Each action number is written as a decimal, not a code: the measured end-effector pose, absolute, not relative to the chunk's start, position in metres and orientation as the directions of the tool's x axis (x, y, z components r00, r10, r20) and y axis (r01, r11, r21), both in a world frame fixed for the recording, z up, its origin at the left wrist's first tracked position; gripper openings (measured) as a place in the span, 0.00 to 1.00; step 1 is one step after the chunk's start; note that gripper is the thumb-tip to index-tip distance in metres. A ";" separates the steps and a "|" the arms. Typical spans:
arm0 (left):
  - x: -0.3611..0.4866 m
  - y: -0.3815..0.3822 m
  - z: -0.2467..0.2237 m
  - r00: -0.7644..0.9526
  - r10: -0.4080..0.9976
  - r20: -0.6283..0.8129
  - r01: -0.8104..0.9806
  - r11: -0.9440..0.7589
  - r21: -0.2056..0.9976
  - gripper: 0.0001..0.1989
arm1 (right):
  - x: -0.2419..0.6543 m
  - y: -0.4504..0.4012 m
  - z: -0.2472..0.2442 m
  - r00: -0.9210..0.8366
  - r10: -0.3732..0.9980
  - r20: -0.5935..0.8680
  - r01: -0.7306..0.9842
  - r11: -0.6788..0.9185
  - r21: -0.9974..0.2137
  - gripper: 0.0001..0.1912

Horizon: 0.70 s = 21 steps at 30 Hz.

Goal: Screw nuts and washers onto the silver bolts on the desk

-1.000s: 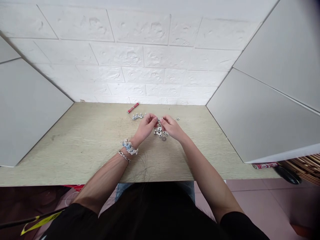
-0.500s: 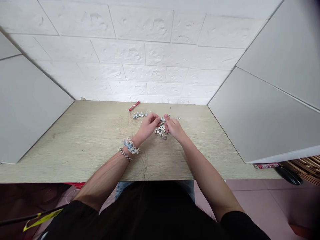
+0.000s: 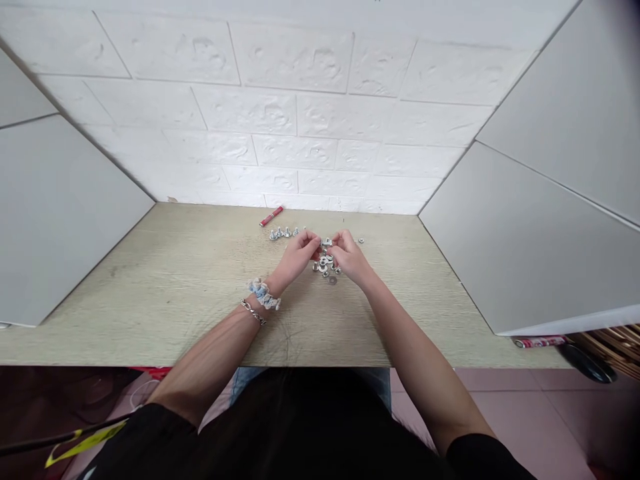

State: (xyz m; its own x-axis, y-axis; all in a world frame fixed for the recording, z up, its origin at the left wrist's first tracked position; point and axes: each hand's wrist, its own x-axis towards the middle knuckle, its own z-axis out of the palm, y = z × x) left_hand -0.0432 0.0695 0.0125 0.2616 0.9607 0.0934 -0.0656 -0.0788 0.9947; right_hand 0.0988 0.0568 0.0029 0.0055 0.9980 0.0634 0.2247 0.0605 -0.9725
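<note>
My left hand (image 3: pixel 301 255) is closed in a pinch, its fingertips on one end of a small silver bolt (image 3: pixel 326 243). Facing it, my right hand (image 3: pixel 349 257) has thumb and index finger curled together at the bolt's other end. Whatever sits between those right fingertips is too small to make out. Just below both hands lies a loose pile of metal nuts and washers (image 3: pixel 323 265), partly covered by the fingers. To the left, beyond my left hand, several bolts (image 3: pixel 287 232) stand on their heads in a row.
A red tube-like stick (image 3: pixel 271 216) lies near the white brick-patterned wall (image 3: pixel 320 120). One small nut (image 3: pixel 361 240) rests apart on the right. Grey panels (image 3: pixel 560 247) flank the wooden tabletop (image 3: pixel 190 280). A black object (image 3: pixel 587 362) and a wicker item (image 3: pixel 613 347) are at the right edge.
My right hand has rotated: its thumb pointed up before, and now the index finger is on top with the thumb lower. My left hand keeps its pinch. The view has shifted slightly.
</note>
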 end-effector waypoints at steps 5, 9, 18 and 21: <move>-0.042 0.070 0.012 0.269 0.960 0.073 -0.068 -0.056 0.996 0.08 | 0.101 0.054 0.007 -0.010 1.000 -0.005 0.269 -0.002 -0.963 0.21; -0.042 0.071 0.011 0.276 0.958 0.071 -0.062 -0.056 0.996 0.09 | 0.101 0.052 0.007 -0.054 0.999 -0.010 0.339 0.009 -0.941 0.28; -0.042 0.069 0.012 0.276 0.959 0.067 -0.077 -0.047 0.996 0.09 | 0.098 0.054 0.006 0.034 0.998 0.049 0.176 0.043 -0.983 0.11; -0.042 0.069 0.012 0.276 0.959 0.067 -0.070 -0.049 0.996 0.09 | 0.100 0.053 0.007 0.039 0.999 0.018 0.214 0.009 -0.977 0.14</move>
